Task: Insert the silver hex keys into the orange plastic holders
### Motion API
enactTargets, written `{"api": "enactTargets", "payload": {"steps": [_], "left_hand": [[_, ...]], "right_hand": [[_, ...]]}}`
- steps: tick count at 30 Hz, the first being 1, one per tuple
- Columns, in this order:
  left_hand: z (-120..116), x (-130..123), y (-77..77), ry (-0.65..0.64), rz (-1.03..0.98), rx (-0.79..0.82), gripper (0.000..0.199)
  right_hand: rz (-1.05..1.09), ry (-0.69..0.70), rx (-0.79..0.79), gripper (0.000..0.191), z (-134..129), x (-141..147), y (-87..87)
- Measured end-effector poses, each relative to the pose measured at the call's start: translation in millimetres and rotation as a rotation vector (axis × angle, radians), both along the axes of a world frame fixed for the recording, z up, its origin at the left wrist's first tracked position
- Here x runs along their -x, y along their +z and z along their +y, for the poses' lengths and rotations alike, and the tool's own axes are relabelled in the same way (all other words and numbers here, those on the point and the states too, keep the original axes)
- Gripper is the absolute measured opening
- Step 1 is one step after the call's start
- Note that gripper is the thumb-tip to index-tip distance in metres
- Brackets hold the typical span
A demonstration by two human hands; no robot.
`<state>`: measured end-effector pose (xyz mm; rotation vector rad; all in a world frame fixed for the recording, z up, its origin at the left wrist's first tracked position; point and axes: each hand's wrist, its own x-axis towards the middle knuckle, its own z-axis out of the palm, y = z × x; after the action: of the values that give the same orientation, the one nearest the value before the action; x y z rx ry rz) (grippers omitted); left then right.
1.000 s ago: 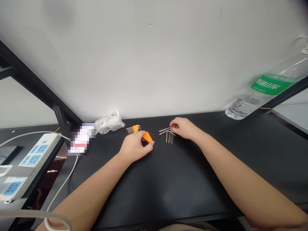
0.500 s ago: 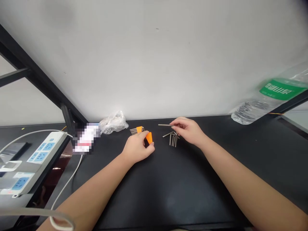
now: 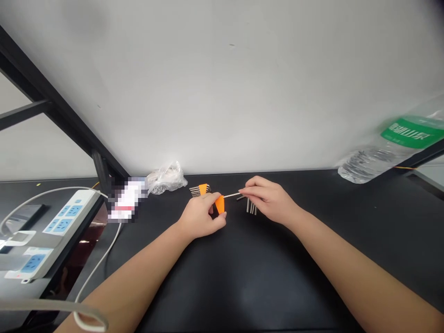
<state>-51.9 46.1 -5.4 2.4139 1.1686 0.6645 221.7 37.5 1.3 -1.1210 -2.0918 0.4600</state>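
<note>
Two bare hands work just above the black tabletop. The left hand has a closed grip on one orange plastic holder, pinched between thumb and fingers. The right hand has a closed grip on one slim steel hex key, held level between thumb and forefinger. The key's far end meets the orange holder's upper edge; whether it enters the holder cannot be told from this view.

Just beyond the left hand lies a second orange holder, with a fan of about four or five hex keys beside it. Under the right hand lies a loose group of hex keys: about three or four ends show, plus one dark end, and the hand hides the rest, so the count is uncertain.

Farther back are one crumpled plastic bag and one clear water bottle with a green label. To the left sits one white power strip with blue sockets.
</note>
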Motion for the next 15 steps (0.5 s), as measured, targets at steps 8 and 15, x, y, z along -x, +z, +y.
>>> {"api": "enactTargets", "payload": {"steps": [8,15], "left_hand": [[-3,-4,3.1,-0.164,0.017,-0.032,0.021],[1,-4,-1.2,-0.067,0.029,-0.023,0.027]], "right_hand": [[-0.202,0.119,-0.042,0.036,-13,29,1.2],[-0.227,-0.184,0.071,0.015,28,-22,-23.9]]}}
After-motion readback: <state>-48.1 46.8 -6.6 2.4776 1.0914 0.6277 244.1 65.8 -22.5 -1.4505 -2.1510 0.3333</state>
